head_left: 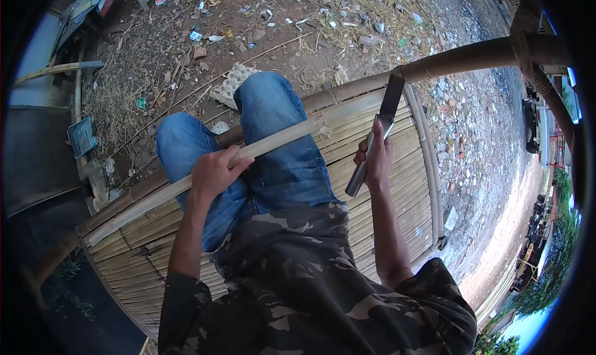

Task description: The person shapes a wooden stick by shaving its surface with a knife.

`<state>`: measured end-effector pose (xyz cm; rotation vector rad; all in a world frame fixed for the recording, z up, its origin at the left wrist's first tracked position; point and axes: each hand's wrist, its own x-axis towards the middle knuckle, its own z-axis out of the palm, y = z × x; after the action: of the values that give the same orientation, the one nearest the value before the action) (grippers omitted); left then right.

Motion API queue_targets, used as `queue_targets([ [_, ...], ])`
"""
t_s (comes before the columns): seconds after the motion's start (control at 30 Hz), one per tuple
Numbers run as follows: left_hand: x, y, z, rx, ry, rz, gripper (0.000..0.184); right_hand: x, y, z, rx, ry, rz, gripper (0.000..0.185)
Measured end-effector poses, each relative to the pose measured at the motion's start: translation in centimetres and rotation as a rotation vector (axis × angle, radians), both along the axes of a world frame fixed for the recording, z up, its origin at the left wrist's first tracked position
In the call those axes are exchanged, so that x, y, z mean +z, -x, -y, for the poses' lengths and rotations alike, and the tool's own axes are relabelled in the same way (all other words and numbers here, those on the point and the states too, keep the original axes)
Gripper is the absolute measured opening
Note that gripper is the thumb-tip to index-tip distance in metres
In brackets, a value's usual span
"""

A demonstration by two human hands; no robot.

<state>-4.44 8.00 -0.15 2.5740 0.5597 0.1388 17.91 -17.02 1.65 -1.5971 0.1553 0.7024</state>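
Observation:
My left hand (215, 174) is closed round a long pale bamboo strip (279, 138), which lies across my thighs in blue jeans. The strip slants from the lower left up towards the right. Off to the right, my right hand (375, 156) grips the metal handle of a knife (391, 99). Its dark, broad blade points up and away from me, with the tip over the front edge of the bamboo bench. Knife and strip are apart.
I sit on a slatted bamboo bench (397, 187) with a pole frame. A thick bamboo pole (459, 58) runs along the upper right. Litter-strewn ground (298, 51) lies beyond, with a grey egg tray (234, 85) past my knees and a blue crate (82, 138) at the left.

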Motion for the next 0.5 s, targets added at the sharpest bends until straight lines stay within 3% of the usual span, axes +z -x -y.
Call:
queue_targets([
  [0.03, 0.0, 0.3, 0.1, -0.002, 0.001, 0.003, 0.047, -0.5, 0.7, -0.6, 0.043, 0.031, 0.047, 0.044],
  [0.07, -0.2, 0.3, -0.2, -0.022, -0.009, -0.006, 0.048, -0.4, 2.4, -0.6, 0.51, 0.288, -0.071, 0.044],
  [0.1, -0.1, 0.2, -0.2, -0.043, -0.018, -0.022, 0.048, -0.8, 4.0, -0.4, 0.551, 0.195, -0.121, 0.045],
  [0.17, -0.4, 0.0, -0.6, -0.034, -0.007, 0.009, 0.048, -0.3, 1.4, 0.4, 0.474, 0.199, -0.082, 0.044],
  [0.23, -0.5, 0.4, 0.1, -0.01, 0.028, 0.019, 0.048, 0.4, -0.6, 0.0, -0.041, -0.058, -0.028, 0.042],
  [0.3, -0.1, -0.2, 0.2, 0.008, 0.007, 0.0, 0.048, -1.1, -0.2, 0.0, -0.078, -0.025, 0.042, 0.042],
  [0.37, -0.3, 0.1, 0.1, -0.01, 0.005, 0.023, 0.049, -1.1, 3.5, 0.5, 0.569, 0.168, -0.198, 0.043],
  [0.43, -0.3, -0.2, -0.3, -0.026, 0.004, 0.025, 0.049, -0.1, 2.6, 0.6, 0.535, 0.145, -0.229, 0.044],
  [0.5, -0.4, 0.0, 0.1, 0.005, 0.031, -0.02, 0.049, -0.1, 0.0, 0.8, 0.093, -0.049, -0.175, 0.042],
])
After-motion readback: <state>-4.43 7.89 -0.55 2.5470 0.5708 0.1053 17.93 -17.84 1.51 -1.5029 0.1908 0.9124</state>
